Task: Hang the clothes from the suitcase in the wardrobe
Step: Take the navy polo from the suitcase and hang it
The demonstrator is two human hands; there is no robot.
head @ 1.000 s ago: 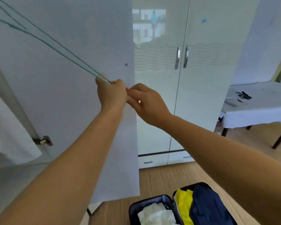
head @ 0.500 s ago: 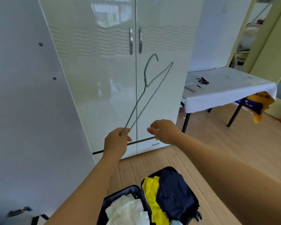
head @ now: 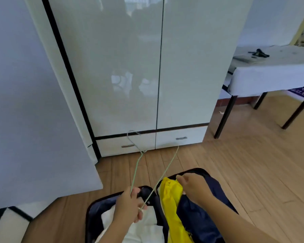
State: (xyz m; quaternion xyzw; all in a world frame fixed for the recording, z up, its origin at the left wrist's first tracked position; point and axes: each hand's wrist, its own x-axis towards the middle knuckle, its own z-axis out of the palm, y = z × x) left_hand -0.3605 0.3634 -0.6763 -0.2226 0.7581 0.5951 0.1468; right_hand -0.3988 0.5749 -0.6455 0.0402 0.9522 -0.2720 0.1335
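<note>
An open black suitcase (head: 205, 172) lies on the wooden floor at the bottom of the view. It holds a yellow garment (head: 172, 199), dark navy clothes (head: 198, 218) and white clothes (head: 147, 230). My left hand (head: 128, 206) grips one end of a thin green wire hanger (head: 165, 171), whose hook points toward the wardrobe. My right hand (head: 193, 188) reaches down onto the top of the yellow garment, fingers curled at its upper edge. The white wardrobe (head: 135, 67) stands ahead with its two glossy doors closed; an open door panel (head: 33, 111) fills the left.
Two drawers (head: 181, 137) run along the wardrobe's base. A table with a white cloth (head: 270, 74) and dark legs stands at the right, with small dark items on top. Wooden floor stretches to the right of the suitcase.
My view dropped from the wardrobe doors to the suitcase. My left hand lowered the hanger, and my right hand moved down from beside it onto the yellow garment.
</note>
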